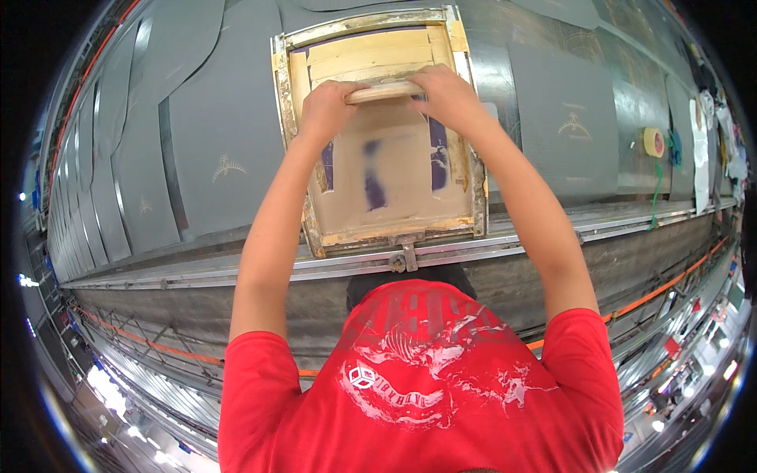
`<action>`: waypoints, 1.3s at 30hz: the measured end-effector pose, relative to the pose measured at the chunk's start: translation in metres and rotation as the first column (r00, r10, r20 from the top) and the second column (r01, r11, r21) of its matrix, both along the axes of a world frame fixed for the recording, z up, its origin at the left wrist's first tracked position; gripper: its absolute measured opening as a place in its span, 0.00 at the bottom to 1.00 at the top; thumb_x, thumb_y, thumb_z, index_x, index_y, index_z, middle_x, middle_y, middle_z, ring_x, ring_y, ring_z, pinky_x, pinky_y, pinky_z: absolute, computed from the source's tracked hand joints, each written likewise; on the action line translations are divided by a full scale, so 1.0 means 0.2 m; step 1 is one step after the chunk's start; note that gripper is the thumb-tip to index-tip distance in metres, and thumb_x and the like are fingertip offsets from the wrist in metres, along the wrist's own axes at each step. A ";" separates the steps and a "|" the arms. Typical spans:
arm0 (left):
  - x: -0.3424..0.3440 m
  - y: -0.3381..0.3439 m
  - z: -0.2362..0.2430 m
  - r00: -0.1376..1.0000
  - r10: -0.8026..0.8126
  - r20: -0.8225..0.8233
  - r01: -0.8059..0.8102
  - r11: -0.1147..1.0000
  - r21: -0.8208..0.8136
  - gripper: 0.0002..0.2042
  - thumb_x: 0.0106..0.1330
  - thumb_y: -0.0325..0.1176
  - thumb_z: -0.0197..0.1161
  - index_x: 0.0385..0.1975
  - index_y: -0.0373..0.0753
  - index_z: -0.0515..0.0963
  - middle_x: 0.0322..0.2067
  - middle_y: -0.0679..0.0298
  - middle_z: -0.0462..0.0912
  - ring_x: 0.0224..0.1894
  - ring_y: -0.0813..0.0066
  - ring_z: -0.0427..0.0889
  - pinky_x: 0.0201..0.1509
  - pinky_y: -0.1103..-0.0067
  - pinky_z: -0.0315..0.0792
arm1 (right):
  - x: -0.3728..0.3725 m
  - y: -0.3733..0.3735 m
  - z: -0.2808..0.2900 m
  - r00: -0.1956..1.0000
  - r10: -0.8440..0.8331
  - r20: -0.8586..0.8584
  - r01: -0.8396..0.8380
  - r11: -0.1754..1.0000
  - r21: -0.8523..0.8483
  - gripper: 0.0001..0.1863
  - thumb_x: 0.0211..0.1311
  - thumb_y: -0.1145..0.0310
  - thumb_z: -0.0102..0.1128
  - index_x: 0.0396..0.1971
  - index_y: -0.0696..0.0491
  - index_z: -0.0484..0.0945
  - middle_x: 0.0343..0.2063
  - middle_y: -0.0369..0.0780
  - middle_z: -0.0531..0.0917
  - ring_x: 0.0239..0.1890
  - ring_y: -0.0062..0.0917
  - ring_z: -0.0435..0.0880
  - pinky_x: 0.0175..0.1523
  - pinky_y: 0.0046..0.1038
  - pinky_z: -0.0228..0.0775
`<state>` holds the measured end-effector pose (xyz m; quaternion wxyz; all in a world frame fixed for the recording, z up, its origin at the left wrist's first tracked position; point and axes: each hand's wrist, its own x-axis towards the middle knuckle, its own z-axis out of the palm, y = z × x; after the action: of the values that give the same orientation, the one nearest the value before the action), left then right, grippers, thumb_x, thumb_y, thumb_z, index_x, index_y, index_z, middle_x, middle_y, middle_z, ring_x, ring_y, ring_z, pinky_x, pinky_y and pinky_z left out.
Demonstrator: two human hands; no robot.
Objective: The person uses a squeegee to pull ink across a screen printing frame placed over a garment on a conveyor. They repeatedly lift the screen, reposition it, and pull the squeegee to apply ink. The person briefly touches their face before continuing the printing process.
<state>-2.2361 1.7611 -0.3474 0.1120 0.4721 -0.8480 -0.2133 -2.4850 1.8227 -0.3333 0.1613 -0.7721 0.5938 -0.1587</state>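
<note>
A screen-printing frame lies in front of me on the long table, its edges crusted and partly covered with yellowish tape. Across the far part of its mesh rests a pale squeegee. My left hand grips the squeegee's left end, and my right hand grips its right end. Both hands are closed, with some fingers hidden behind the bar. Dark purple patches show on the mesh nearer to me. A metal bracket sits at the frame's near edge, against the table's rail.
Grey fabric panels lie along the table on both sides, some bearing a small pale print. On the right are a tape roll, a green cord and hanging white cloths. An orange strip runs below the table edge.
</note>
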 end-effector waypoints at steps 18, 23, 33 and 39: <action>0.16 0.43 -0.09 0.991 -0.080 -0.109 0.071 0.994 -0.089 0.24 0.49 0.22 0.66 0.49 0.49 0.85 0.44 0.63 0.88 0.45 0.60 0.85 0.50 0.67 0.79 | 0.09 0.48 -0.10 0.989 -0.071 0.128 0.076 0.997 -0.032 0.22 0.48 0.77 0.68 0.48 0.54 0.80 0.48 0.44 0.80 0.54 0.40 0.77 0.59 0.37 0.73; -0.02 -0.03 -0.03 0.999 0.038 0.030 -0.038 0.999 0.012 0.19 0.52 0.27 0.68 0.46 0.52 0.87 0.40 0.58 0.87 0.42 0.56 0.85 0.47 0.67 0.79 | -0.01 0.02 -0.14 0.987 -0.117 0.107 0.125 0.990 -0.071 0.21 0.50 0.75 0.68 0.48 0.55 0.81 0.43 0.44 0.82 0.52 0.41 0.78 0.58 0.38 0.73; 0.19 0.64 -0.11 0.989 -0.035 -0.143 0.032 0.999 -0.024 0.19 0.45 0.21 0.67 0.40 0.44 0.88 0.42 0.63 0.88 0.46 0.64 0.86 0.48 0.69 0.78 | 0.19 0.74 -0.15 0.969 -0.141 0.200 0.132 0.989 0.062 0.29 0.42 0.81 0.69 0.50 0.54 0.80 0.49 0.44 0.80 0.54 0.41 0.78 0.60 0.39 0.72; 0.28 0.81 -0.08 0.986 -0.088 -0.143 0.078 0.995 -0.068 0.23 0.44 0.20 0.67 0.45 0.44 0.85 0.46 0.63 0.87 0.47 0.61 0.85 0.49 0.67 0.78 | 0.24 0.87 -0.08 0.983 -0.104 0.154 0.089 0.991 0.100 0.26 0.43 0.78 0.69 0.49 0.53 0.81 0.48 0.41 0.81 0.53 0.38 0.78 0.59 0.36 0.73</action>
<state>-2.1803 1.9223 -0.3630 0.1793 0.4158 -0.8627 -0.2254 -2.4370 1.9973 -0.3503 0.2357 -0.7189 0.6227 -0.1996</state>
